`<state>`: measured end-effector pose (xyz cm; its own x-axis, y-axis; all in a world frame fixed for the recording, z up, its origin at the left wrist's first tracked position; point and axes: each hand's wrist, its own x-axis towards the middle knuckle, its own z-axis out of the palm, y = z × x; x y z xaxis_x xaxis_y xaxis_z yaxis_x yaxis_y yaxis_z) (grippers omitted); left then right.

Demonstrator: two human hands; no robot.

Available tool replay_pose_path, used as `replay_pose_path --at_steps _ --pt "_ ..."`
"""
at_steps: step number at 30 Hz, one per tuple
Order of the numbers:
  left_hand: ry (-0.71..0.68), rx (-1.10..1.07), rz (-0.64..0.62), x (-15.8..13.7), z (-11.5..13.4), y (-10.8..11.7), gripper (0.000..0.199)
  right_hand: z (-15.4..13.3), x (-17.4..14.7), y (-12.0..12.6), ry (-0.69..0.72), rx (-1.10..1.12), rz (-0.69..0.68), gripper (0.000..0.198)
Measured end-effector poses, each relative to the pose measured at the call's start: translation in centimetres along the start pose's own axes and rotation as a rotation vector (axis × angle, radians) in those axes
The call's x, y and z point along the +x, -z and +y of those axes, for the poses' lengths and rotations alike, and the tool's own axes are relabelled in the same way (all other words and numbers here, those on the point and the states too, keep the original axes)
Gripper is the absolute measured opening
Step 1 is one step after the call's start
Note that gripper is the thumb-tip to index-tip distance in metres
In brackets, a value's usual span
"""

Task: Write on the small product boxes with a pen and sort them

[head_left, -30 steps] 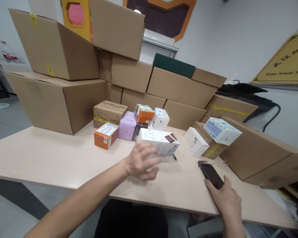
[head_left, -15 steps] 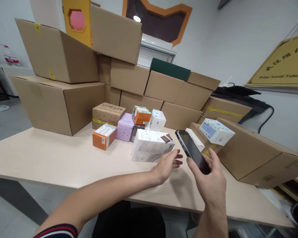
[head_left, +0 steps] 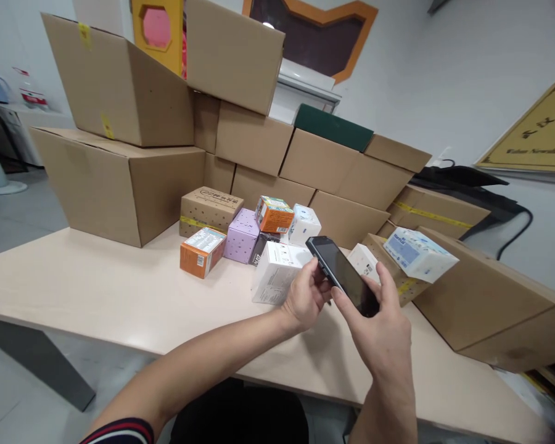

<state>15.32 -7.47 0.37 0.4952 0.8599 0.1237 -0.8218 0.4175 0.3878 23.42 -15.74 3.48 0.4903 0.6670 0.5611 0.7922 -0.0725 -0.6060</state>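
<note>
A dark smartphone (head_left: 345, 277) is held tilted above the table in the head view, its screen facing up towards me. My right hand (head_left: 382, 336) grips its lower right end, the thumb along the near edge and the fingers on the far edge. At the phone's left edge is my left hand (head_left: 305, 296), closed on it with the thumb up against the side; its other fingers are partly hidden underneath. Just behind my left hand stands a white printed box (head_left: 272, 277), partly covered by the hand and phone.
Small boxes stand on the table (head_left: 120, 296): an orange box (head_left: 202, 251), a purple box (head_left: 241, 235) and another orange box (head_left: 274, 214) on top of a dark one. Large cartons (head_left: 97, 191) wall the back and left. At right, a tissue pack (head_left: 419, 253) rests on a carton.
My left hand has come up from beside the phone to its left edge and taken hold. The phone and right hand have shifted slightly left. The view has turned a little.
</note>
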Motion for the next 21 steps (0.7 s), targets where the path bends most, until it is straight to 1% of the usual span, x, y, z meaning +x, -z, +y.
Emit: replay_pose_path --at_steps 5,12,16,21 --pt "-0.035 0.003 0.017 0.0 0.2 -0.1 0.028 -0.4 0.2 -0.2 0.034 -0.015 -0.045 0.096" --pt "-0.016 -0.04 0.07 0.1 0.4 -0.3 0.027 -0.6 0.5 -0.1 0.032 -0.054 -0.08 0.096" --pt "0.004 -0.054 0.091 0.0 0.6 -0.5 0.03 -0.4 0.7 -0.1 0.031 -0.056 -0.108 0.096" --pt "0.029 -0.033 0.074 -0.2 0.7 -0.6 0.031 -0.4 1.3 0.2 0.012 -0.038 -0.12 0.096"
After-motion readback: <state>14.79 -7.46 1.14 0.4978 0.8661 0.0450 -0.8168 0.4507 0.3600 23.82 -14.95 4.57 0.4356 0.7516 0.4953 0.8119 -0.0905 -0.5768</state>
